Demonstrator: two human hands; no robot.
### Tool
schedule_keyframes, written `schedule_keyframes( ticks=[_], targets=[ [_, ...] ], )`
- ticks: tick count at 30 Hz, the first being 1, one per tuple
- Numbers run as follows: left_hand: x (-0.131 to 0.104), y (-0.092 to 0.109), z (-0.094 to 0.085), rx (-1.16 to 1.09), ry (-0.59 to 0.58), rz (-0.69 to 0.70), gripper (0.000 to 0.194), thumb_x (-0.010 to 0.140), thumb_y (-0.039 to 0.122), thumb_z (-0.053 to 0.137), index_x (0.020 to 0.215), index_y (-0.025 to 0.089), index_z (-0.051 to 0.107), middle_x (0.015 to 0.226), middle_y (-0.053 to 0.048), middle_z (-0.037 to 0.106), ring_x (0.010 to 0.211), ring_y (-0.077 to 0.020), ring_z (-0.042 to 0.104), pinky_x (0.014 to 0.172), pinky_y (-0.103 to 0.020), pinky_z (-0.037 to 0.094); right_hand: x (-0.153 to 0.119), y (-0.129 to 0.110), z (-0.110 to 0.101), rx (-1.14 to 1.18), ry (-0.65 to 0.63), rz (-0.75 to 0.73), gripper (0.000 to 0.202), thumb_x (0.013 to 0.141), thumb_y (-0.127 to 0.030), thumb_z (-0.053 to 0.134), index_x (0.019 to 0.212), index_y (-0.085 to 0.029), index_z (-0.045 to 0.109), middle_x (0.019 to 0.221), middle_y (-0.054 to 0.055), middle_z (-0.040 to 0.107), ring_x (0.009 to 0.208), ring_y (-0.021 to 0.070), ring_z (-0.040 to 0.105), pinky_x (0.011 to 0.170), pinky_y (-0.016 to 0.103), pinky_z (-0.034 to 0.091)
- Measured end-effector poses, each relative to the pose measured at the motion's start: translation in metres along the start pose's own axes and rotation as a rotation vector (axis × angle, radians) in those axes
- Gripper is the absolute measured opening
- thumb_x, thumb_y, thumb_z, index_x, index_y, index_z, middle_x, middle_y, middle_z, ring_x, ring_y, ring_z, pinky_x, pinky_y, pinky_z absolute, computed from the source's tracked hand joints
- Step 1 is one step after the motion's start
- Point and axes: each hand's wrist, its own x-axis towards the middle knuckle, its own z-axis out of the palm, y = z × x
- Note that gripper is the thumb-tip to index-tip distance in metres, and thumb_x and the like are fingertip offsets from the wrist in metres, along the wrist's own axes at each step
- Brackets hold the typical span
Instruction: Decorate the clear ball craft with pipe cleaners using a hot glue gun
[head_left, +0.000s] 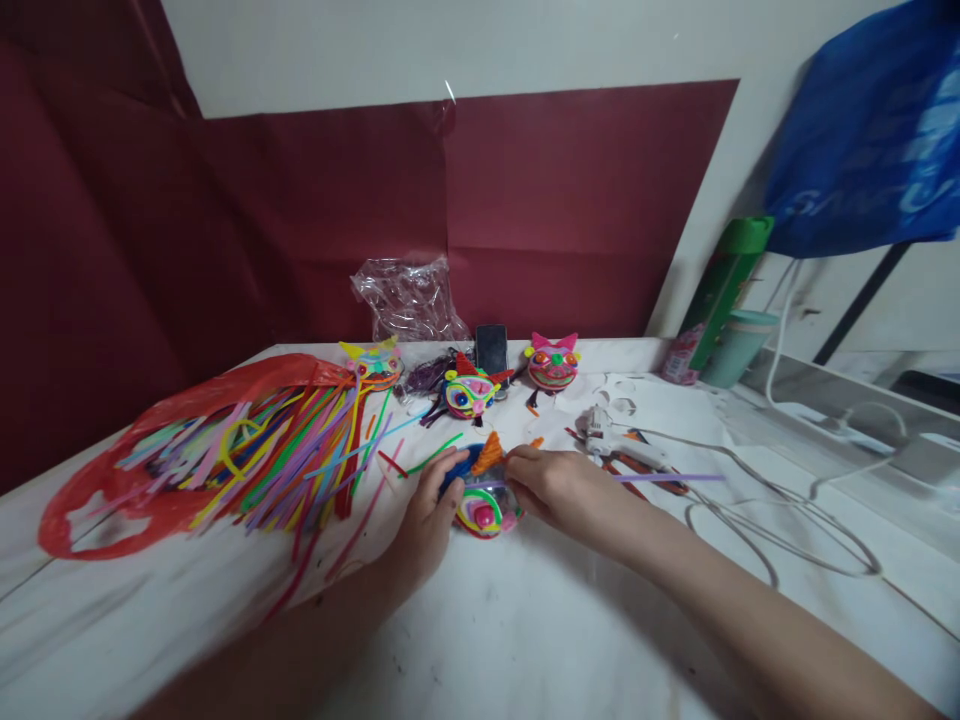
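In the middle of the table, an unfinished-looking clear ball figure (pixel 484 512) carries coiled pipe cleaners in green, yellow and pink, with an orange cone-shaped ear (pixel 489 455) and a blue part at its upper left. My left hand (pixel 433 500) is closed around the left side of this figure. My right hand (pixel 546 488) pinches a purple pipe cleaner (pixel 669 478) against the ball's upper right. One stretch of it crosses the ball's front, and the tail sticks out to the right beyond my wrist. My right fingertips are partly hidden.
Loose pipe cleaners (pixel 285 470) spill from a red plastic bag (pixel 67 515) at left. Finished-looking figures (pixel 553 365) stand at the back beside a phone (pixel 492 350) and clear wrapping (pixel 411 298). A glue gun (pixel 637 455), pliers (pixel 649 482) and cables (pixel 795 560) lie right.
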Motion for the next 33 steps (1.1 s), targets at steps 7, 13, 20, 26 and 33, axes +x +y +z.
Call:
schedule_keyframes(
  ticks=[7,13,20,26,33],
  targets=[
    [0.003,-0.002,-0.004,-0.085,-0.005,-0.101,0.047,0.086,0.041,0.048,0.126,0.018,0.054,0.136,-0.011,0.054,0.128,-0.0250,0.046,0.109,-0.039,0.034,-0.001,0.001,0.016,0.190,0.155,0.057,0.012,0.089,-0.011,0.048,0.088,-0.018,0.058,0.084,0.006,0.064,0.072,0.0160,0.062,0.063,0.024,0.043],
    [0.002,-0.005,-0.006,-0.109,0.002,-0.150,0.050,0.087,0.043,0.047,0.129,0.017,0.052,0.138,-0.011,0.053,0.128,-0.0256,0.046,0.107,-0.039,0.036,0.000,-0.001,0.031,0.176,0.257,0.068,0.010,0.086,-0.011,0.051,0.080,-0.018,0.055,0.076,0.005,0.062,0.069,0.0168,0.058,0.061,0.025,0.044],
    [0.003,-0.008,-0.005,-0.120,0.041,-0.158,0.048,0.085,0.043,0.049,0.125,0.018,0.055,0.135,-0.012,0.055,0.126,-0.0263,0.048,0.106,-0.040,0.036,0.001,-0.007,0.042,0.129,0.288,0.069,0.009,0.084,-0.012,0.052,0.080,-0.018,0.057,0.079,0.006,0.059,0.072,0.0176,0.057,0.060,0.025,0.044],
    [0.004,-0.009,-0.005,-0.127,0.040,-0.170,0.048,0.087,0.043,0.048,0.126,0.017,0.054,0.136,-0.012,0.054,0.127,-0.0255,0.047,0.106,-0.039,0.037,0.003,-0.007,0.047,0.212,0.306,0.112,0.009,0.084,-0.011,0.052,0.082,-0.019,0.056,0.080,0.004,0.058,0.073,0.0168,0.056,0.064,0.025,0.045],
    [0.006,-0.009,-0.005,-0.087,0.043,-0.175,0.047,0.088,0.043,0.045,0.127,0.019,0.053,0.138,-0.011,0.052,0.129,-0.0256,0.045,0.107,-0.041,0.035,0.006,-0.004,0.047,0.344,0.352,0.136,0.013,0.083,-0.007,0.052,0.080,-0.019,0.055,0.079,0.004,0.057,0.076,0.0169,0.055,0.068,0.026,0.044]
  ],
)
